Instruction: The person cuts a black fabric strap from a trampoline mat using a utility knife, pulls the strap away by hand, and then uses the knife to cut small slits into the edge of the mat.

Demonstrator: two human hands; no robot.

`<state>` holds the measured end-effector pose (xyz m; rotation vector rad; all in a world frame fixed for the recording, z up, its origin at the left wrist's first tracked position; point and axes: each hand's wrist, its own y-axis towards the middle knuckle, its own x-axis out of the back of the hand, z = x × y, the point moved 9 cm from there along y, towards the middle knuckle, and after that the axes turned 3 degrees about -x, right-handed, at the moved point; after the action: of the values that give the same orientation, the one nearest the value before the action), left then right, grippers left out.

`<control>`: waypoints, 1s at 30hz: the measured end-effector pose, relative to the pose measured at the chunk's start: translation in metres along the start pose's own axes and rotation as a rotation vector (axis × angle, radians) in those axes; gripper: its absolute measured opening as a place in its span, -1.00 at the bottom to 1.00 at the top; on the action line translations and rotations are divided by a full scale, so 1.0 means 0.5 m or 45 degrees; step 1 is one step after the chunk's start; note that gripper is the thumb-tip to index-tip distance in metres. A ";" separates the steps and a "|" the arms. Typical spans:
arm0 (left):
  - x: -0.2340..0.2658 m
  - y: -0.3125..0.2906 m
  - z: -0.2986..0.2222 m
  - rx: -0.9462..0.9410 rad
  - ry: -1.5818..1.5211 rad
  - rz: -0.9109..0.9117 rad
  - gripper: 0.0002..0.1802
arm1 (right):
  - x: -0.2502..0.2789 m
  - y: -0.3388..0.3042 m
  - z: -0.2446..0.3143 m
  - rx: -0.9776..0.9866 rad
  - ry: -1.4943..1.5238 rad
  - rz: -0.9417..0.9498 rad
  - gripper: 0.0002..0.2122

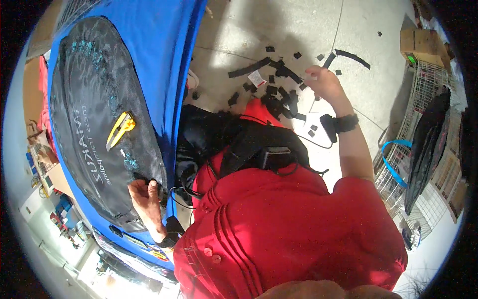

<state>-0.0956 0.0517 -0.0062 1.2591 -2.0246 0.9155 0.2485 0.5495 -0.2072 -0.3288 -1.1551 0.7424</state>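
A long, rounded black fabric cover (89, 134) with pale lettering and teal marks lies over a blue cloth surface (169, 30) on my left. My left hand (147, 199) is at its near right edge, fingers curled and thumb pressed close, gripping the fabric there. On top of the cover rests a yellow utility knife (121, 130), out of either hand. My right hand (326, 82) is stretched out over the floor at the upper right, its fingers drawn together. Whatever is between those fingertips is too small to make out. A short black strip (329, 60) shows just beyond them.
Black scraps and strips (286, 72) litter the concrete floor (308, 25), with a white printed tag (257, 78) among them. Wire racks (418, 99) stand at the right, holding a cardboard box (423, 45) and a black item with a blue strap (393, 164). A thin cable (181, 197) hangs near my left wrist.
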 end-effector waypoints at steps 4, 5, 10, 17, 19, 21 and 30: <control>0.003 -0.007 -0.021 -0.064 0.109 -0.051 -0.60 | 0.033 -0.020 0.046 0.040 -0.053 -0.025 -0.57; 0.002 -0.009 -0.028 -0.094 0.158 -0.075 -0.59 | 0.039 -0.025 0.051 0.017 -0.010 -0.035 -0.56; 0.006 -0.046 -0.031 -0.038 0.060 -0.142 -0.70 | 0.025 -0.006 0.121 0.229 0.233 0.012 -0.57; 0.039 -0.113 0.013 0.072 0.106 -0.341 -0.76 | 0.064 0.007 0.309 0.514 0.548 0.251 -0.61; 0.051 -0.137 0.032 0.139 0.111 -0.387 -0.79 | 0.077 0.013 0.367 0.655 0.450 0.242 -0.62; 0.061 -0.164 0.055 0.221 0.012 -0.469 -0.82 | 0.096 -0.013 0.443 0.860 0.467 0.214 -0.61; 0.112 -0.333 0.177 0.487 0.062 -0.929 -0.88 | 0.021 -0.051 0.640 1.112 0.392 0.364 -0.54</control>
<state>0.0248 -0.1006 0.0248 1.9666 -1.2030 0.9575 -0.0318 0.4959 -0.0596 0.1352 -0.4189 1.3174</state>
